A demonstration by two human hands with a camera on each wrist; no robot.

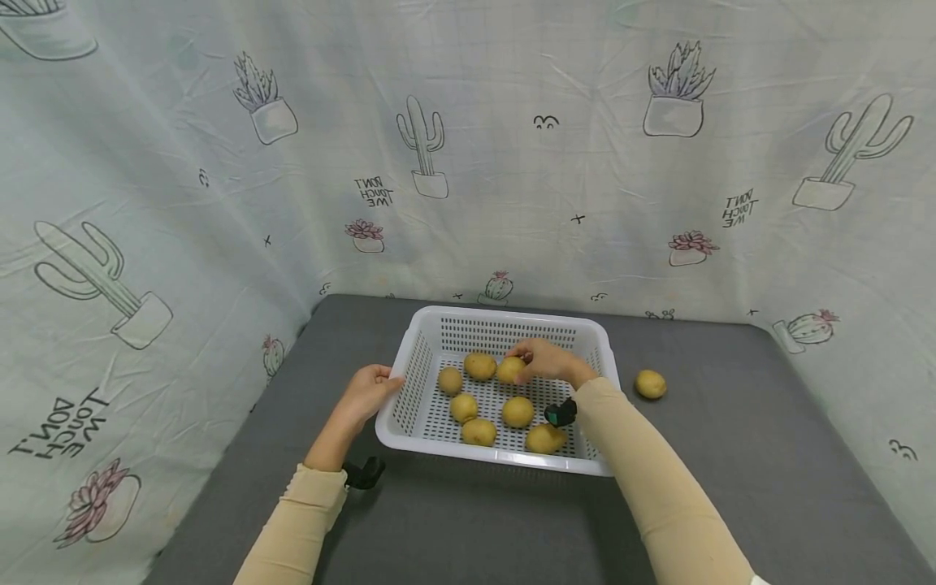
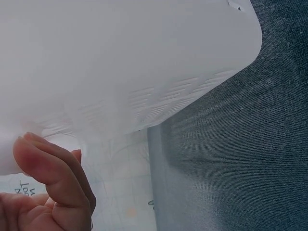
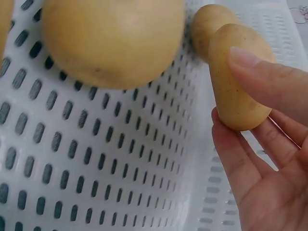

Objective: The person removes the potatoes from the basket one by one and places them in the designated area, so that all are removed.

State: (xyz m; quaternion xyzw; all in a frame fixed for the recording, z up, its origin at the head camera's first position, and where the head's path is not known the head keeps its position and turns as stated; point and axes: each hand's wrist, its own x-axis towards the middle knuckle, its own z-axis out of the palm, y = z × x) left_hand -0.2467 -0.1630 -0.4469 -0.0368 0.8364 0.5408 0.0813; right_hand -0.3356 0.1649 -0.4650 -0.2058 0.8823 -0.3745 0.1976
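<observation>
A white plastic basket (image 1: 497, 457) with slotted walls stands on the dark grey table, several potatoes spread over its floor. At its left rim my left hand (image 1: 368, 393) grips the edge; the left wrist view shows those fingers (image 2: 53, 168) curled by the basket's outer wall (image 2: 120, 57). Inside the basket, toward the back, my right hand (image 1: 544, 359) holds a potato (image 1: 509, 370) between thumb and fingers. The right wrist view has this potato (image 3: 238, 77) pinched by the right hand (image 3: 269, 168), with another potato (image 3: 204, 29) just behind it.
One potato (image 1: 650, 384) lies on the table (image 1: 702, 455) to the right of the basket. Behind the table hangs a pale curtain (image 1: 483, 162) printed with cacti. A large potato (image 3: 113, 43) sits close to the right wrist camera.
</observation>
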